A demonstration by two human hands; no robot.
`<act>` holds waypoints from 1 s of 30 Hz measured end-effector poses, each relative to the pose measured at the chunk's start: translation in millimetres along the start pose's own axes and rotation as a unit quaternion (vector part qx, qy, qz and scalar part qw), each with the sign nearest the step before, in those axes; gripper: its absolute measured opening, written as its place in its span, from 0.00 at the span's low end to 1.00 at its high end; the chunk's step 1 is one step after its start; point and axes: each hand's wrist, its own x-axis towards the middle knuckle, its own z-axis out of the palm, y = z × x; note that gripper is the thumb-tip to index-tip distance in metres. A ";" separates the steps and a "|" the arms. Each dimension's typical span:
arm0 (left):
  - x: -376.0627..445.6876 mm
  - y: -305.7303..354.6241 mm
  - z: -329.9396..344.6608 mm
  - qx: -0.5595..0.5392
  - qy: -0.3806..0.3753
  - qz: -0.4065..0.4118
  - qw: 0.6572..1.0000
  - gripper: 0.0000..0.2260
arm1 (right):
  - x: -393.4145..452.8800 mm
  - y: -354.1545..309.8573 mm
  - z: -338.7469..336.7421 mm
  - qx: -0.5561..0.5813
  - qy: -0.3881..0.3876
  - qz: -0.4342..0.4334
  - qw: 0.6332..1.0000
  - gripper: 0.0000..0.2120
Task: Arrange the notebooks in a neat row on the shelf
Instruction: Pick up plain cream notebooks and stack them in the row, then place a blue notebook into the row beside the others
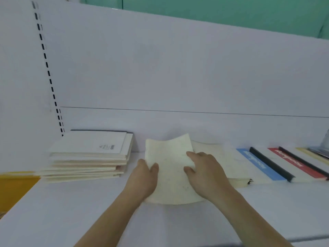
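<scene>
Head view, notebook: a cream notebook (169, 175) sits bowed over the shelf (71, 211), far edge raised, between the stack (89, 157) at left and the banded notebooks (258, 166) at right.
Grip: the left hand (144, 177) pinches its left edge; the right hand (204, 168) clasps the right side (thumb on the cover).
Risk: the squeeze may crease the soft cover, and setting it down askew could nudge the uneven stack.

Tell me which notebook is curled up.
The cream notebook held between the left hand and right hand; its far edge curls up, while the stack lies flat.
</scene>
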 end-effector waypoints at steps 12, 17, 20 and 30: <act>66.7 -8.9 28.1 0.410 0.053 0.059 0.908 0.19 | 88.0 33.8 49.0 -0.201 -0.068 -0.117 0.970 0.17; 53.6 -17.0 16.6 0.397 -0.008 0.077 0.915 0.34 | 82.5 31.4 34.9 -0.213 -0.083 -0.149 0.962 0.23; 41.6 -23.2 0.6 0.377 -0.079 0.090 0.918 0.45 | 61.6 32.2 25.7 -0.211 -0.143 -0.196 0.947 0.37; 41.6 -29.9 -18.3 0.408 -0.138 0.182 0.884 0.35 | 59.7 40.8 34.0 -0.240 -0.173 -0.250 0.922 0.40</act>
